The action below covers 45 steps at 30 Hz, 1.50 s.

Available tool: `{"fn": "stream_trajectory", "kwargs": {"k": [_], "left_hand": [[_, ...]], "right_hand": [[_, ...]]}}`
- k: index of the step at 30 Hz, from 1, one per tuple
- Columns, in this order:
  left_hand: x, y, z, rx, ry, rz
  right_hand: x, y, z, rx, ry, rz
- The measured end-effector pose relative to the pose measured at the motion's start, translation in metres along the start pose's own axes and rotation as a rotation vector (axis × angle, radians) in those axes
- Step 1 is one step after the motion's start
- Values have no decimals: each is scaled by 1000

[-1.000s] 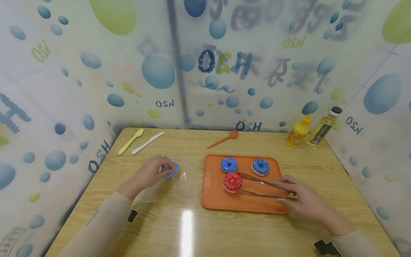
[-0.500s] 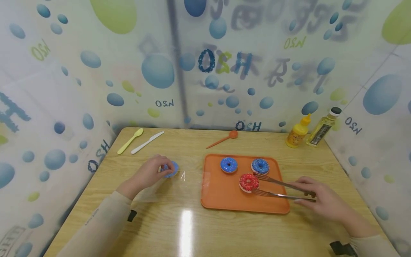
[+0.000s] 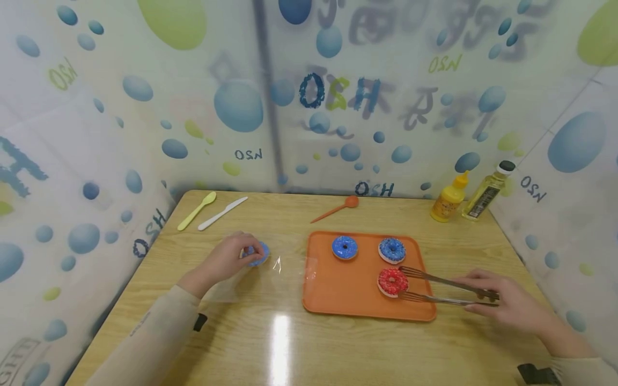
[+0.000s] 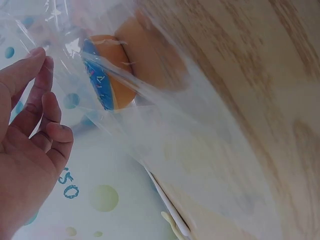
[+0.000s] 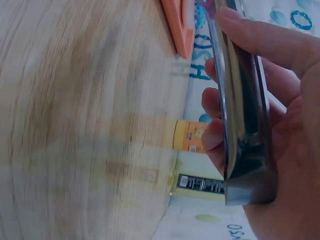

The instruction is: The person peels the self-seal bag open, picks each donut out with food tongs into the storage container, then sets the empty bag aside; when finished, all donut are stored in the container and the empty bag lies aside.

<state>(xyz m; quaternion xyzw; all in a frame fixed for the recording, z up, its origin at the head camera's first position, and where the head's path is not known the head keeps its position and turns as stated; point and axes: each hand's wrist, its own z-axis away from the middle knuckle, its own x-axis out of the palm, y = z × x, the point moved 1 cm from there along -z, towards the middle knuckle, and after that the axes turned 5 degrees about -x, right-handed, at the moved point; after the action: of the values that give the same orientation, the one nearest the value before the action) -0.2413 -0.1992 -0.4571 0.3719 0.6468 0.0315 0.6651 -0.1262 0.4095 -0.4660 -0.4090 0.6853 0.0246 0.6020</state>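
Observation:
My right hand [image 3: 514, 300] grips metal tongs [image 5: 245, 115] with forked ends. Their prongs meet the right side of a red-iced donut [image 3: 392, 282] over the right part of an orange tray [image 3: 347, 297]. Two blue-iced donuts lie on the tray's far side, one plain [image 3: 345, 247] and one with dark sprinkles [image 3: 392, 250]. My left hand [image 3: 230, 259] pinches a clear plastic bag [image 4: 165, 135] between thumb and finger. Inside the bag shows a donut with blue icing [image 4: 97, 75] and orange-brown dough; in the head view the hand partly hides it.
At the table's back left lie a yellow-green spoon [image 3: 197, 211] and a white knife [image 3: 223, 213]. An orange-red spoon [image 3: 335, 209] lies behind the tray. A yellow squeeze bottle [image 3: 449, 198] and an oil bottle [image 3: 487, 193] stand at the back right, near the patterned wall.
My right hand and the tongs have moved right, and the red donut has gone with them from the tray's middle left to below the sprinkled blue donut. My left hand stays in place.

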Motion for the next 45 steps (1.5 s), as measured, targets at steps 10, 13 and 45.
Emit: {"fn": "stream_trajectory", "kwargs": {"k": [10, 13, 45], "left_hand": [[-1, 1, -1, 8, 4, -8], [-1, 0, -1, 7, 4, -11], [-2, -2, -1, 9, 9, 3]], "right_hand": [[-3, 8, 7, 2, -17, 4], [-4, 9, 7, 10, -24, -6], [46, -61, -61, 68, 46, 10]]}}
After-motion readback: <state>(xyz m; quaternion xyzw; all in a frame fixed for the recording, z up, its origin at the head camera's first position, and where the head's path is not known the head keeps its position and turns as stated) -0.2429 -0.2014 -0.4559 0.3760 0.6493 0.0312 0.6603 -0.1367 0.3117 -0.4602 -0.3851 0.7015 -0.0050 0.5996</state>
